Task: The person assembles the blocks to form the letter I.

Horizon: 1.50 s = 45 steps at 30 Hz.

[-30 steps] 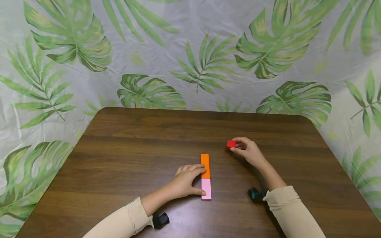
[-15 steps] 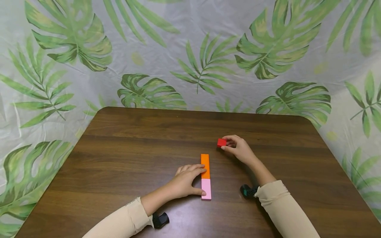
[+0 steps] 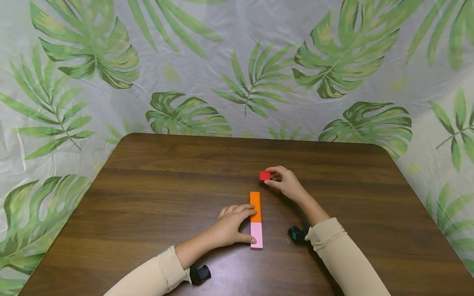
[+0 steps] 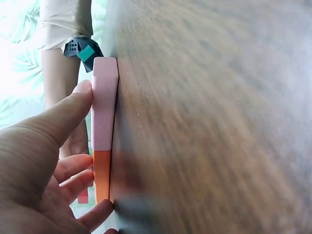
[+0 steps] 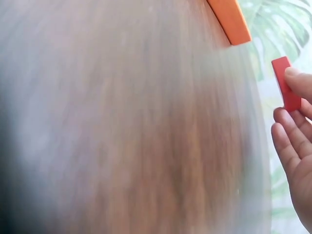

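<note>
An orange block (image 3: 255, 198) and a pink block (image 3: 256, 230) lie flat on the table, end to end in one line. My left hand (image 3: 232, 226) rests on both, thumb on the pink block and fingertips on the orange one, its fingers extended rather than curled round them. Between the thumb and fingers of my right hand (image 3: 289, 184) a small red block (image 3: 264, 176) is pinched. It hangs just beyond the far end of the orange block, apart from it. In the right wrist view a gap separates the red block (image 5: 286, 83) from the orange block (image 5: 231, 19).
The brown wooden table (image 3: 166, 176) has rounded far corners. Behind it hangs a pale cloth (image 3: 259, 123) with green leaves. Black wrist devices, one on the left arm (image 3: 200, 274) and one on the right (image 3: 298, 233), sit near the tabletop.
My right hand has carried the red block leftward and slightly farther off, to beyond the orange block's end. The left hand and the two blocks under it have stayed put.
</note>
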Each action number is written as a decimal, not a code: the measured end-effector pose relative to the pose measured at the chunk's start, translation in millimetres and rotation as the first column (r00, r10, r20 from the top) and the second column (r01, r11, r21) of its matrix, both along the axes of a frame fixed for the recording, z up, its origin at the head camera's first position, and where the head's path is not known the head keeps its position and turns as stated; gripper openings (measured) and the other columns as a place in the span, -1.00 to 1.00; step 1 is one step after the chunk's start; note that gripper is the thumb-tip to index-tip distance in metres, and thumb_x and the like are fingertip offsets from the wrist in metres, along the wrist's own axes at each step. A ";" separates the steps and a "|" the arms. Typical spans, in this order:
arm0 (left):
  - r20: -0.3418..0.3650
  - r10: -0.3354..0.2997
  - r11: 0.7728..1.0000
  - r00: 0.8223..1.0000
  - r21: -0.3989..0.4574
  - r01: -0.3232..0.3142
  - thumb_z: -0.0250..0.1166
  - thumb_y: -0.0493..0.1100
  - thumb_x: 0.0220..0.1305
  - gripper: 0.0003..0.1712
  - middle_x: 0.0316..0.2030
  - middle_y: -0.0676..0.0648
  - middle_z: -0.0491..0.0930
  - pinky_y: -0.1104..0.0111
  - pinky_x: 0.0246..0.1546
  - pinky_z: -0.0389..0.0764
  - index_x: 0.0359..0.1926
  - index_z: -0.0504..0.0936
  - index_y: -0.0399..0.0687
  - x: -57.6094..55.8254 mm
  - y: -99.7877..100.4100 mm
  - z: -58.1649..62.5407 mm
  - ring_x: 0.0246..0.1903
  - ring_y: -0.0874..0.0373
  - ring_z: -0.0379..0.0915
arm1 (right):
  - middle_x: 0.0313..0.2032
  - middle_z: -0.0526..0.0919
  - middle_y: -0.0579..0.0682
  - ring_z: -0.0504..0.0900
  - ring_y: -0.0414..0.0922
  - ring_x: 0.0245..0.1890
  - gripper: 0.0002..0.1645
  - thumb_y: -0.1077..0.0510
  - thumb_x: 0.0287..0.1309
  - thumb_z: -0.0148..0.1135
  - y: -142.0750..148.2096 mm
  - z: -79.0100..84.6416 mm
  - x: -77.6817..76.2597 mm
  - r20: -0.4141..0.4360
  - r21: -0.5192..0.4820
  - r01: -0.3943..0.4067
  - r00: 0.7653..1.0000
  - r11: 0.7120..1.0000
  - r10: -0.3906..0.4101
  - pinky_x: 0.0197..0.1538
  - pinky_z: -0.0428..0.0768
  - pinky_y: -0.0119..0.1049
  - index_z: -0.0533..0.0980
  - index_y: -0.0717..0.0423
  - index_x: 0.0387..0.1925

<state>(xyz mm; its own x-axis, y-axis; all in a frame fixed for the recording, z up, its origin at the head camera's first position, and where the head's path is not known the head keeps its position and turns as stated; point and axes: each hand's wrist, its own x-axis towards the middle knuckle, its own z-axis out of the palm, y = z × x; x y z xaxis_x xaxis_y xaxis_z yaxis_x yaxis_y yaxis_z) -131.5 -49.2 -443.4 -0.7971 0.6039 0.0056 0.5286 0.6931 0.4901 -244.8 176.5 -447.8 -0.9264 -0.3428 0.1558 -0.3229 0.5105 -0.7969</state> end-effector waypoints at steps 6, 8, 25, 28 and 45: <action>0.002 0.001 1.000 1.000 0.002 -0.001 0.33 0.29 -0.14 -0.13 0.24 0.11 0.20 0.10 0.09 0.07 0.20 0.36 0.07 -0.2 -0.3 -0.2 0.17 0.03 0.11 | -0.12 0.50 0.16 0.52 0.03 -0.19 -0.58 0.20 0.02 0.28 -6.7 -3.1 -2.8 0.002 -0.006 -0.026 1.000 1.000 0.026 -0.08 0.47 -0.12 0.48 0.27 -0.05; 0.004 0.002 1.000 1.000 0.002 -0.002 0.33 0.29 -0.14 -0.14 0.24 0.11 0.20 0.10 0.09 0.07 0.20 0.36 0.07 -0.2 -0.3 -0.4 0.17 0.03 0.11 | -0.12 0.50 0.15 0.52 0.02 -0.18 -0.58 0.19 0.02 0.28 -8.5 -4.5 -4.0 0.007 -0.002 -0.034 0.999 0.999 0.034 -0.07 0.46 -0.13 0.48 0.26 -0.05; 0.009 0.006 1.000 1.000 0.009 -0.006 0.34 0.28 -0.14 -0.14 0.24 0.10 0.21 0.11 0.10 0.07 0.20 0.37 0.07 -0.5 0.4 0.1 0.17 0.02 0.11 | -0.12 0.52 0.09 0.50 -0.03 -0.17 -0.58 0.15 0.02 0.28 -20.9 -12.9 -10.3 0.016 0.039 -0.042 0.999 0.998 0.041 -0.06 0.44 -0.14 0.50 0.20 -0.04; 0.011 0.007 1.000 1.000 0.011 -0.007 0.34 0.28 -0.14 -0.14 0.24 0.10 0.21 0.10 0.10 0.07 0.20 0.37 0.07 -0.4 0.6 0.2 0.17 0.02 0.10 | -0.14 0.53 0.08 0.49 -0.03 -0.19 -0.58 0.15 0.01 0.29 -22.6 -14.4 -11.8 0.010 0.049 -0.048 0.999 0.998 0.047 -0.08 0.44 -0.15 0.51 0.19 -0.05; 0.005 0.004 1.000 1.000 0.014 -0.004 0.34 0.29 -0.15 -0.14 0.25 0.09 0.21 0.09 0.10 0.06 0.20 0.36 0.08 -1.0 0.7 -1.8 0.18 0.03 0.10 | -0.13 0.54 0.07 0.46 -0.04 -0.18 -0.60 0.16 0.01 0.29 -24.5 -17.9 -12.8 0.009 0.060 -0.047 0.999 0.997 0.047 -0.07 0.41 -0.16 0.52 0.18 -0.06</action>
